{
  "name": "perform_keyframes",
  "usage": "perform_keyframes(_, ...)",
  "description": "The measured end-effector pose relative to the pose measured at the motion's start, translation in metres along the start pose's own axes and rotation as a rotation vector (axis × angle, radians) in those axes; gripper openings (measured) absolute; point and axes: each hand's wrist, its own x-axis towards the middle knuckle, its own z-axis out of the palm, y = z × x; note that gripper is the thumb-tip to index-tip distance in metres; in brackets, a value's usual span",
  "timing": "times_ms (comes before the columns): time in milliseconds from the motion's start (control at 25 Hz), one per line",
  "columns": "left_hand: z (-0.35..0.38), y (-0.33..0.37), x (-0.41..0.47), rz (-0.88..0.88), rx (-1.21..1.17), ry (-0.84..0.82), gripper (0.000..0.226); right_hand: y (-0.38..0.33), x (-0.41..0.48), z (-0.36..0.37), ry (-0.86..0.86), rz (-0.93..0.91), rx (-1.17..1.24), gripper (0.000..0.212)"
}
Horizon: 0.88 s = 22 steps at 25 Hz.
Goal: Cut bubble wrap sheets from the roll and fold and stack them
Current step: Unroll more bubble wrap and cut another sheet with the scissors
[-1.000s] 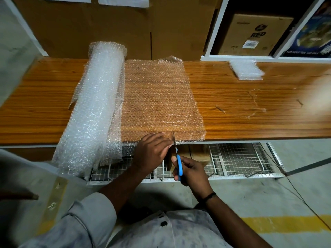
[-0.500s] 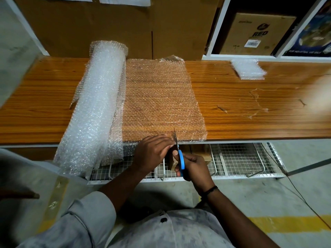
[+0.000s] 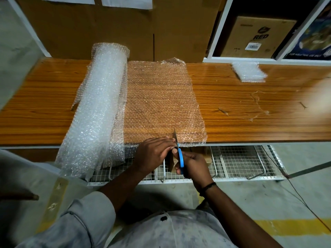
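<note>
With the sheet (image 3: 161, 97) pinched by the left hand (image 3: 154, 154) beside scissors (image 3: 180, 159) gripped in the right hand (image 3: 194, 166), fingers (image 3: 168, 141) could be nicked.

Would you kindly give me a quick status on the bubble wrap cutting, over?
Left hand pinches near edge of sheet. Right hand grips scissors, blades just into that edge. Roll lies left; cut line ahead unobstructed.
</note>
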Motion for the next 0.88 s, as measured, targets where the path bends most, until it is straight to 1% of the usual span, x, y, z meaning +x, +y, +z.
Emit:
perform_keyframes(120,0.001,-0.003,0.0,-0.004,-0.013,-0.019,0.023,0.0,0.002,0.0,-0.002,0.005,-0.015,0.017)
perform_keyframes(320,0.002,-0.005,-0.002,-0.019,-0.036,-0.029,0.024,-0.003,0.01,-0.001,0.033,0.039,-0.1,0.03)
perform_keyframes(520,0.0,-0.005,0.001,-0.022,-0.073,-0.031,0.023,-0.005,0.014,0.002,0.036,0.014,-0.139,0.03)
perform_keyframes(680,0.001,-0.008,-0.001,-0.032,-0.048,-0.033,0.03,-0.01,0.018,-0.001,0.063,0.045,-0.144,0.046)
perform_keyframes(880,-0.002,-0.008,0.0,-0.025,-0.035,-0.025,0.032,-0.013,0.029,0.001,0.053,0.042,-0.168,0.051)
